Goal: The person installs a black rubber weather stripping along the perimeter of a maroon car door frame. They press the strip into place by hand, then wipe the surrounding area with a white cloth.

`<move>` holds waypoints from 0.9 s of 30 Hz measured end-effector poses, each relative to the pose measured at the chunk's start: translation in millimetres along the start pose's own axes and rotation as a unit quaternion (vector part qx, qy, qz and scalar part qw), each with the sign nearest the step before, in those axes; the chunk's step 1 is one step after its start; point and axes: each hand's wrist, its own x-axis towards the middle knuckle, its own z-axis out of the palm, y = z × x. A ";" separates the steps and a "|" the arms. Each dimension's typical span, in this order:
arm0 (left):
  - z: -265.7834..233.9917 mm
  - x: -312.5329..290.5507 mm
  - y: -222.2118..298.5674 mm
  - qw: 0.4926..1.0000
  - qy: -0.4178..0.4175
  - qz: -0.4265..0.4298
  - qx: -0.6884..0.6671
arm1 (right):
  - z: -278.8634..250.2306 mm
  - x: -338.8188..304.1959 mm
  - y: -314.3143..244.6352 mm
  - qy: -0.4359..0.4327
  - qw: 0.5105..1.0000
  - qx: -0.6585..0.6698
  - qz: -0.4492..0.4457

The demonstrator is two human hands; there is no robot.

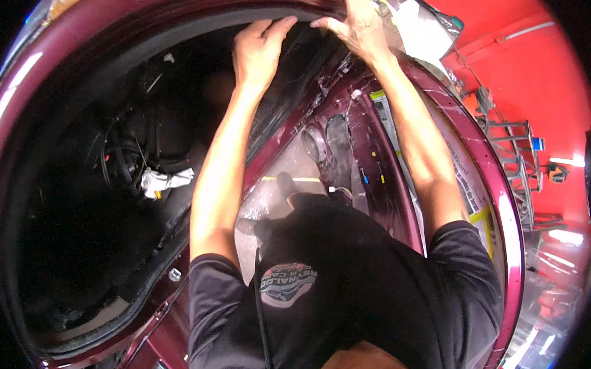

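Note:
A black rubber seal (190, 27) runs along the curved edge of a maroon car door opening (98, 35). My left hand (260, 47) reaches up to it, fingers laid along the strip and thumb underneath. Just to the right, my right hand (358, 23) grips the seal and the frame edge with bent fingers. Both arms are stretched out in front of me. Below them I see my black T-shirt (352, 281).
The dark car interior (98, 193) holds loose black wires and a white rag (167, 180). A stripped maroon door (401, 180) with a round speaker hole (315, 144) stands open on the right. Beyond it are a red wall (535, 75) and a metal rack (513, 155).

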 end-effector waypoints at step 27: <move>146.3 97.0 -60.4 0.684 0.187 -0.123 -0.694 | 12.9 -36.6 49.5 0.007 0.929 0.312 0.199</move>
